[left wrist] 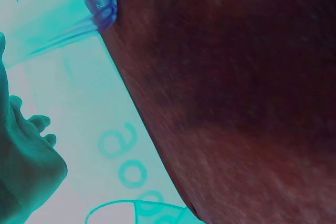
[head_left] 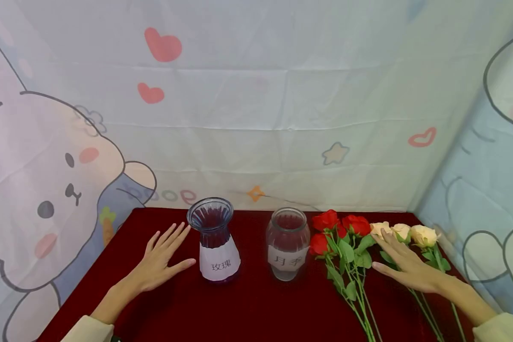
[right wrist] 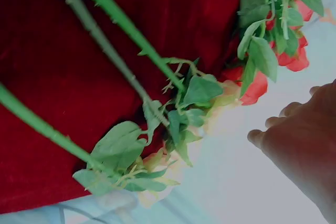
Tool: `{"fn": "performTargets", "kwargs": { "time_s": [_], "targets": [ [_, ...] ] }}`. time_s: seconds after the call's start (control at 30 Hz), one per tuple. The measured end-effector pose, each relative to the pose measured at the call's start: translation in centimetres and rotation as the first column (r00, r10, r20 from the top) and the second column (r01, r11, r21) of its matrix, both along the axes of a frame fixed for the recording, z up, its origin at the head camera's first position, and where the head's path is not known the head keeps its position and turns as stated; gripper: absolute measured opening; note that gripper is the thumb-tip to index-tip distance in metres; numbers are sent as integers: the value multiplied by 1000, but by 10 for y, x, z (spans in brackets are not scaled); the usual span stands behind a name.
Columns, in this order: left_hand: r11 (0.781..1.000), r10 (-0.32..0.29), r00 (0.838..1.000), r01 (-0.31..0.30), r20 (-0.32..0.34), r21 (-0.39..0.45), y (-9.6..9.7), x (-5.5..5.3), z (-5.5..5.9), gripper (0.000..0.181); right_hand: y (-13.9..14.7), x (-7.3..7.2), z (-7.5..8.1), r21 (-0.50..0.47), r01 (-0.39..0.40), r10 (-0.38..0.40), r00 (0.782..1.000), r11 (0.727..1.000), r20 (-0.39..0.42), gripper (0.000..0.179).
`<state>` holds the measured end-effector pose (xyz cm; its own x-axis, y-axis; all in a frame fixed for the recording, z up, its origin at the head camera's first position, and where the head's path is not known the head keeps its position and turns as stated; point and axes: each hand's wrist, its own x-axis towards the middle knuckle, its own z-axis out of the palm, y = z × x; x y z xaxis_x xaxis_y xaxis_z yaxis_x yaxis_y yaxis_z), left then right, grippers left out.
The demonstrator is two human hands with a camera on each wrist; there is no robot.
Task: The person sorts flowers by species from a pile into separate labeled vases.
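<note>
My left hand (head_left: pixel 164 260) is spread with straight fingers beside a blue-tinted glass vase (head_left: pixel 211 223), which wears a white paper label (head_left: pixel 220 260) with Chinese writing. The fingertips overlap the vase's left side in the head view. On the right, my right hand (head_left: pixel 406 266) has its fingers extended over the cream roses (head_left: pixel 423 235), holding nothing. Several red roses (head_left: pixel 356 224) with long green stems lie just left of that hand. Between the hands stands a clear glass jar (head_left: pixel 287 237), also labelled. In the right wrist view, thorny stems (right wrist: pixel 123 27) run below the hand.
A dark red cloth (head_left: pixel 248 313) covers the table. Behind it hangs a pale printed curtain (head_left: pixel 290 95) with hearts and cartoon animals, which also closes off both sides. The flower stems reach toward the table's near edge.
</note>
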<state>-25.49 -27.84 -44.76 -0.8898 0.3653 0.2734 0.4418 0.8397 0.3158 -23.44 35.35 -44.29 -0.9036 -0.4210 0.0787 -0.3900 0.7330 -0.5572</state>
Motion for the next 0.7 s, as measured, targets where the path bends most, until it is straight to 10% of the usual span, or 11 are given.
{"fn": "performTargets", "kwargs": {
  "time_s": [0.27,0.7],
  "targets": [
    [1000,-16,999,15,-39,-22,13,0,8,85,-14,3,2,-33,-37,40,994,999,104,72],
    [995,-52,996,57,-71,76,31,-6,17,82,-44,-4,-8,-119,40,-46,998,992,-48,46]
  ]
}}
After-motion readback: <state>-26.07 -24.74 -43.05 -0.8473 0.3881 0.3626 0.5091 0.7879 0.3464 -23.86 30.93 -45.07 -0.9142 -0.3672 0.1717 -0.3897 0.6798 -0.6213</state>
